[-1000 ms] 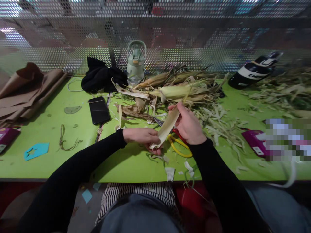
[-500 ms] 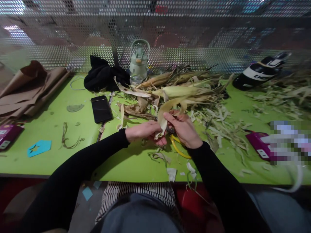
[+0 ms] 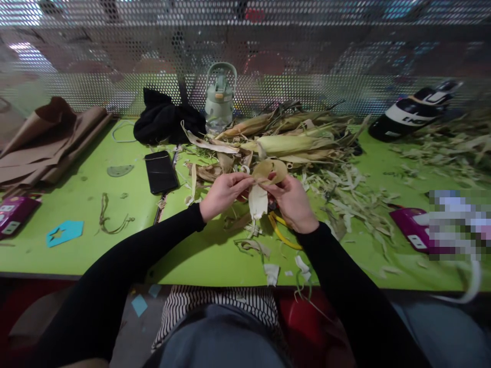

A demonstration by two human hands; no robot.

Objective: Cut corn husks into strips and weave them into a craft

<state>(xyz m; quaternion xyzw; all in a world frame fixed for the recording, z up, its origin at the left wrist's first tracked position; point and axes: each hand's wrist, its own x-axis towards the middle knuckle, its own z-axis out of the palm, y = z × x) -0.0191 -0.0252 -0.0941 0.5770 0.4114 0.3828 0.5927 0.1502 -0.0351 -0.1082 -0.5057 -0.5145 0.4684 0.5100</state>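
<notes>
Between my hands is a pale corn husk [image 3: 258,201], curled into a loop at its top with a flat end hanging down. My left hand [image 3: 224,193] pinches the strip from the left, thumb and fingertips together. On the other side my right hand [image 3: 293,202] grips the looped part with closed fingers. Just beyond lies a heap of dry corn husks [image 3: 289,144]. A yellow handle [image 3: 283,234], perhaps of scissors, shows partly under my right hand. Husk scraps [image 3: 253,247] lie on the green table [image 3: 184,255] below my hands.
A phone [image 3: 161,172], a black cloth [image 3: 164,120] and a pale green bottle [image 3: 219,102] stand left of the heap. Brown paper [image 3: 49,143] lies far left. A black bottle [image 3: 406,116] and a purple box [image 3: 410,229] are at right. Perforated metal [image 3: 134,87] borders the back.
My left hand has risen from the husk's lower end to its middle. The strip has curled into a tighter loop, its end now hanging free. My right hand has barely moved.
</notes>
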